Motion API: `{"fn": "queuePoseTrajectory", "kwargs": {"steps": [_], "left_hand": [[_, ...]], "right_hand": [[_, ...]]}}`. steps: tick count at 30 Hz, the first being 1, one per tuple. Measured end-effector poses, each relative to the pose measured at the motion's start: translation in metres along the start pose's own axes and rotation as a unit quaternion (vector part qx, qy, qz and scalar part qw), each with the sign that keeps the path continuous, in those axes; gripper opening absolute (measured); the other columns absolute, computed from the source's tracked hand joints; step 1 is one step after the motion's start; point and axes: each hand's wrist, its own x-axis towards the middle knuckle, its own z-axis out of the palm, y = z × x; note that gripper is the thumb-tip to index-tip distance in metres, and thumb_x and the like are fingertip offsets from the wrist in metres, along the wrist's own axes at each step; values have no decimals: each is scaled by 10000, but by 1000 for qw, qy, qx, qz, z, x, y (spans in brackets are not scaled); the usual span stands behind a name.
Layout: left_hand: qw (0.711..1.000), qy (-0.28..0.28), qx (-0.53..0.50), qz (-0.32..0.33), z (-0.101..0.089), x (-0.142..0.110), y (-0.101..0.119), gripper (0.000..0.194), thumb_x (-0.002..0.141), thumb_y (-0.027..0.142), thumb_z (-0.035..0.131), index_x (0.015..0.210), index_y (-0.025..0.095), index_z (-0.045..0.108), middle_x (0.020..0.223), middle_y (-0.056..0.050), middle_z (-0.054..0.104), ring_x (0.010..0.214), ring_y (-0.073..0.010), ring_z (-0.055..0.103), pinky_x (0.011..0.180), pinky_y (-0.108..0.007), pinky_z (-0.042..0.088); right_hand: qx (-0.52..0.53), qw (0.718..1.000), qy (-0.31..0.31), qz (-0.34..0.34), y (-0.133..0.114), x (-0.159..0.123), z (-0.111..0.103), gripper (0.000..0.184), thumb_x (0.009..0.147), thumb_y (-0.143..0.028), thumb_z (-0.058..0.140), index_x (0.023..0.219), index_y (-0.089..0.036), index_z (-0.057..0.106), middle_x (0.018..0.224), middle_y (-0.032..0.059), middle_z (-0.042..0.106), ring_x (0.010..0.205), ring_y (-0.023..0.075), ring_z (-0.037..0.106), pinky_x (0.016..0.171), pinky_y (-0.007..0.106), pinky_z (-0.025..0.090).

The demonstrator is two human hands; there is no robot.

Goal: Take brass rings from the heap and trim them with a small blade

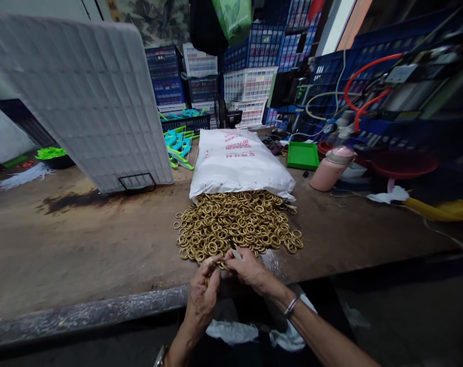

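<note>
A heap of gold-coloured rings [231,224] spills from the mouth of a white printed sack [239,158] toward the table's front edge. At the near side of the heap, my left hand [204,288] is closed, with a gold ring [207,281] at its fingers. My right hand [250,268] is closed around a small grey cutter with a dark tip [235,251], which points up and away over the rings. The two hands' fingertips nearly meet around a ring [222,265]; whether both touch it cannot be made out.
On the wooden table [82,255], a white ribbed panel [89,102] stands to the left. Behind the sack are stacked crates [250,84] and turquoise-green pieces [180,145]. A green tray [303,155], a pink bottle [332,168] and a red dish [403,165] stand to the right.
</note>
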Motion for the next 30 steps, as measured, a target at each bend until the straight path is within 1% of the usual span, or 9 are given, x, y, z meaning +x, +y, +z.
{"fn": "queuePoseTrajectory", "kwargs": {"steps": [3,7,10,13,16,18,21,26,30], "left_hand": [[995,-23,57,79,3,-1,4,175,679,238,632,835,181,688,869,-61,663,882,-204,567,796,-268,410],[990,-19,109,93,5,-1,4,106,706,237,600,754,185,678,728,-36,651,743,-183,567,715,-253,411],[986,1,132,99,5,-1,3,87,714,241,589,697,186,656,646,-14,614,646,-159,532,644,-234,397],[986,2,132,105,6,-2,2,81,702,249,596,680,188,647,631,-8,600,624,-155,514,628,-231,389],[985,-6,136,109,7,-3,3,87,696,257,598,675,191,650,629,-12,600,639,-162,513,637,-238,389],[986,-11,129,108,9,-4,6,106,695,275,600,653,187,642,620,-10,589,639,-159,507,635,-236,389],[991,-47,100,68,10,-6,10,187,704,331,595,614,168,607,557,11,530,540,-118,456,550,-212,373],[991,-93,23,-92,9,-9,10,295,712,453,566,674,160,554,489,53,454,371,-49,328,364,-164,230],[985,-110,-56,-118,7,-12,6,310,714,468,566,754,162,541,519,57,469,364,-38,328,343,-150,205]], "right_hand": [[36,998,-35,35,3,-5,1,34,636,-179,451,617,-172,478,483,-86,430,387,36,288,401,170,216],[50,995,-55,58,6,-8,0,102,715,-267,424,674,-187,473,484,-87,440,337,41,227,348,186,152],[0,1000,-23,0,4,-12,-2,219,772,-345,401,641,-181,464,485,-72,430,379,52,285,379,184,207],[-111,990,31,-86,-1,-15,-2,239,755,-346,451,591,-171,451,518,-60,413,496,68,350,468,184,267],[-174,977,64,-101,-4,-17,1,238,725,-314,477,546,-174,403,527,-67,360,522,71,322,480,189,252],[-166,980,68,-88,-5,-16,3,249,717,-305,474,528,-178,374,515,-70,338,510,68,308,469,187,247],[-105,991,45,-69,-6,-16,1,220,726,-292,452,545,-177,404,509,-64,392,489,67,347,464,181,280],[-79,994,36,-61,-7,-17,-4,266,769,-281,412,547,-157,489,499,-34,486,488,77,433,491,185,329],[-59,995,23,-78,-9,-19,-4,261,781,-272,410,580,-151,523,537,-21,534,514,80,475,518,182,355]]}}
